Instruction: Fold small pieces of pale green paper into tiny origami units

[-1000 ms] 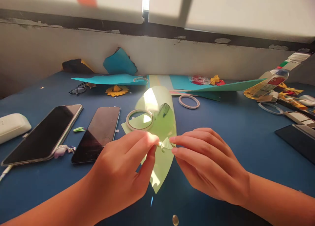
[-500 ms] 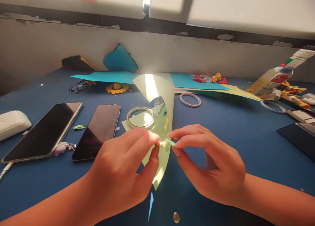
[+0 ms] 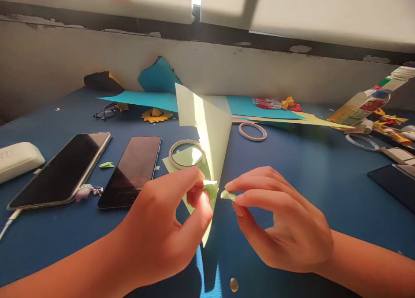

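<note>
My left hand (image 3: 175, 211) is closed, pinching a small folded piece of pale green paper (image 3: 210, 187) between thumb and fingers. My right hand (image 3: 279, 216) pinches a second small green paper piece (image 3: 228, 195) by its end. A narrow gap lies between the two pieces. Behind them, a large pale green sheet (image 3: 215, 138) stands partly curled up from the table, with sunlight across it. A tape roll (image 3: 171, 160) lies on green paper just beyond my left hand. Another thin tape roll (image 3: 252, 132) lies farther back to the right.
Two phones (image 3: 65, 168) and a white case (image 3: 19, 161) lie on the left of the blue table. Yellow paper flower (image 3: 155, 115), glasses (image 3: 105, 112) and blue sheets (image 3: 145, 100) are at the back. A tilted bottle (image 3: 363, 105) stands at the right. Near the front lies a small round object (image 3: 234, 285).
The green pieces, touching before, are now apart, one in each hand. My right hand has shifted slightly right. The large green sheet has risen and curled upward at its left edge.
</note>
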Available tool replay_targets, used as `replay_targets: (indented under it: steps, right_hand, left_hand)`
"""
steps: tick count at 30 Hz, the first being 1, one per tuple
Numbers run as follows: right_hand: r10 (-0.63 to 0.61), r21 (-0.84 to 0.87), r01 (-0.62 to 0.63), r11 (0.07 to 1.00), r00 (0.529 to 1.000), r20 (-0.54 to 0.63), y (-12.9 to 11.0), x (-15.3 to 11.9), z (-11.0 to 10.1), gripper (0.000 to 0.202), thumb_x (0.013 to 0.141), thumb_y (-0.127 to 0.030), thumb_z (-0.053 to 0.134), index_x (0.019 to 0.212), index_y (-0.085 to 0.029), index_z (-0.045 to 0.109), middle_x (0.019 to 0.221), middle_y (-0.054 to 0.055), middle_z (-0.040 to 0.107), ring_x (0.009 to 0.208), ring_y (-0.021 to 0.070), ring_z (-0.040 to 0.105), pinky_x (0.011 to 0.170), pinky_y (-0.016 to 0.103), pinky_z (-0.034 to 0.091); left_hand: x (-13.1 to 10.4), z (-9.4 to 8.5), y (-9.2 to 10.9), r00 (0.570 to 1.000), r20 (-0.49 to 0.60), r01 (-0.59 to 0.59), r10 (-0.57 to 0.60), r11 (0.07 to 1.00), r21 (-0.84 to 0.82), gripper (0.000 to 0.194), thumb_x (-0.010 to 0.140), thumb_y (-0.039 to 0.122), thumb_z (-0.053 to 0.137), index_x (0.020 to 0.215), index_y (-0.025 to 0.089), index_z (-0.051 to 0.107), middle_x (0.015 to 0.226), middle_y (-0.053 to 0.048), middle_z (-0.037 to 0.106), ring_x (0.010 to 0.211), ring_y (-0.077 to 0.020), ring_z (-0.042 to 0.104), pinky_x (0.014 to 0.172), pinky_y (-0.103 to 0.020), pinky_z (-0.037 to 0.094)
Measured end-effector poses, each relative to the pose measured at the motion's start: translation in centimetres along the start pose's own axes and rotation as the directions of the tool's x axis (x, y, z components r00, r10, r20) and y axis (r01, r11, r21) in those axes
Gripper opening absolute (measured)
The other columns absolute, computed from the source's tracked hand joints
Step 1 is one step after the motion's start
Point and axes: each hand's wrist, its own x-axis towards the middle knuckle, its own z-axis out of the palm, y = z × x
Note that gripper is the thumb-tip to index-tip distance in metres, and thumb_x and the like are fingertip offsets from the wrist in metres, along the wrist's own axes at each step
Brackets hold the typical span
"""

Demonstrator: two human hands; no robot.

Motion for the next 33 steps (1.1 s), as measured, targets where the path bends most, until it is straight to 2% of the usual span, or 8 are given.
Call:
replay_targets:
  steps: [3,7,15,20,24,28,31,33]
  right_hand:
    - [-0.032,0.001,0.032,0.999,0.999,-0.008,0.1,0.0,0.1,0.026,0.066,0.007,0.056,0.086,-0.010,0.055,0.078,0.012,0.065,0.070,0.0174,0.059,0.058,0.033,0.049]
    - [-0.039,0.005,0.039,0.999,0.999,0.013,0.2,0.0,0.1,0.026,0.067,0.007,0.058,0.088,-0.008,0.056,0.078,0.013,0.065,0.071,0.0172,0.059,0.058,0.033,0.049]
    - [0.070,0.019,-0.070,0.997,0.997,-0.014,-0.4,-0.1,0.3,0.024,0.068,0.007,0.058,0.086,-0.010,0.056,0.077,0.011,0.064,0.071,0.0154,0.060,0.060,0.029,0.053]
    - [0.132,0.013,-0.131,0.991,0.990,-0.049,-0.5,-0.2,0.5,0.023,0.068,0.005,0.056,0.082,-0.013,0.054,0.075,0.009,0.062,0.068,0.0161,0.060,0.058,0.030,0.052]
    - [0.227,0.049,-0.225,0.973,0.973,-0.049,-0.7,-0.4,0.7,0.021,0.068,0.002,0.054,0.079,-0.015,0.050,0.077,0.008,0.061,0.071,0.0161,0.060,0.061,0.030,0.051]
    - [0.285,0.087,-0.281,0.956,0.957,-0.046,-0.8,-0.5,0.7,0.019,0.068,0.001,0.052,0.079,-0.015,0.050,0.076,0.007,0.060,0.072,0.0155,0.060,0.063,0.030,0.051]
    - [0.296,0.072,-0.292,0.954,0.954,-0.042,-0.8,-0.5,0.7,0.024,0.069,-0.001,0.052,0.090,-0.012,0.053,0.080,0.009,0.061,0.074,0.0159,0.060,0.064,0.030,0.052]
    - [0.271,0.041,-0.270,0.962,0.962,-0.018,-0.8,-0.3,0.6,0.024,0.071,-0.001,0.051,0.093,-0.011,0.056,0.079,0.008,0.063,0.072,0.0156,0.059,0.062,0.030,0.052]
  left_hand:
    - [0.2,0.0,0.3,0.984,0.084,0.167,-0.159,0.980,-0.107,0.021,0.082,0.020,0.038,0.062,0.019,0.042,0.054,0.005,0.039,0.048,-0.0078,0.035,0.042,-0.019,0.030]
    - [0.2,0.1,0.5,0.982,0.099,0.176,-0.163,0.975,-0.139,0.020,0.080,0.019,0.041,0.059,0.018,0.039,0.051,0.006,0.035,0.046,-0.0065,0.032,0.038,-0.017,0.027]
    - [-0.2,0.4,0.5,0.997,0.064,0.046,-0.039,0.991,-0.123,0.014,0.077,0.013,0.046,0.064,0.018,0.046,0.052,0.007,0.041,0.044,-0.0042,0.036,0.040,-0.014,0.032]
    - [-0.4,0.6,0.5,0.998,0.059,0.018,-0.010,0.992,-0.127,0.012,0.078,0.013,0.047,0.067,0.018,0.050,0.054,0.007,0.046,0.044,-0.0037,0.039,0.041,-0.014,0.034]
    - [-0.4,0.6,0.5,0.996,0.015,-0.087,0.089,0.993,-0.082,0.009,0.077,0.010,0.048,0.071,0.015,0.052,0.057,0.006,0.047,0.047,-0.0037,0.040,0.046,-0.015,0.036]
    - [-0.5,0.6,0.3,0.971,-0.009,-0.238,0.239,0.971,0.024,0.008,0.077,0.007,0.047,0.073,0.014,0.050,0.056,0.004,0.045,0.047,-0.0064,0.037,0.044,-0.020,0.034]
    - [-0.7,0.6,0.1,0.933,-0.013,-0.359,0.361,0.930,0.085,0.009,0.074,0.004,0.048,0.077,0.013,0.048,0.060,-0.001,0.052,0.052,-0.0103,0.042,0.045,-0.024,0.036]
    - [-0.7,0.6,0.0,0.916,-0.027,-0.396,0.401,0.912,0.109,0.012,0.073,0.004,0.050,0.080,0.013,0.047,0.063,-0.003,0.056,0.054,-0.0119,0.045,0.046,-0.025,0.038]
